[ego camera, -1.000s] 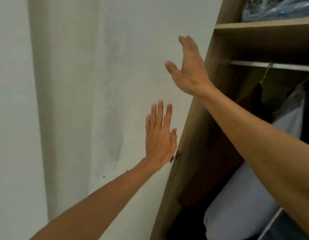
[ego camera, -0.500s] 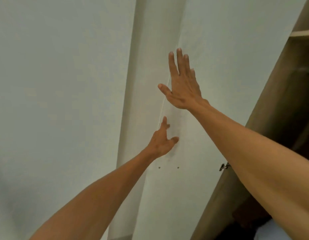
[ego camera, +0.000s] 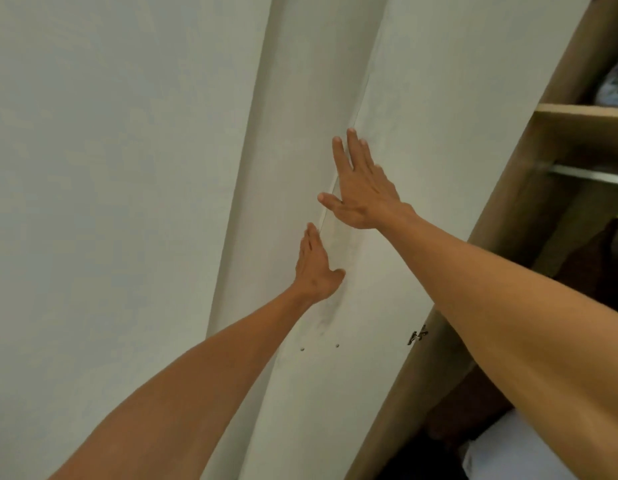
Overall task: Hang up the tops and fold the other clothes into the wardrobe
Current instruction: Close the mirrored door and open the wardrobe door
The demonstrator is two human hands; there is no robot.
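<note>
I can read no text, label, brand, number or sign in my view: none on the plain white wardrobe door [ego camera: 439, 133] at centre, and none on the brown wooden wardrobe frame [ego camera: 543, 140] or its wooden shelf [ego camera: 584, 112] at the right edge.

Home bedroom, wooden wardrobe [ego camera: 501, 209], hanging rail [ego camera: 591, 174], plain wall [ego camera: 110, 202]

The wooden wardrobe [ego camera: 501, 216] is standing open, its white door [ego camera: 439, 133] hanging wide at the wardrobe's left side. A dark garment [ego camera: 591, 265] is hanging under the rail [ego camera: 591, 174] inside the wardrobe.
</note>
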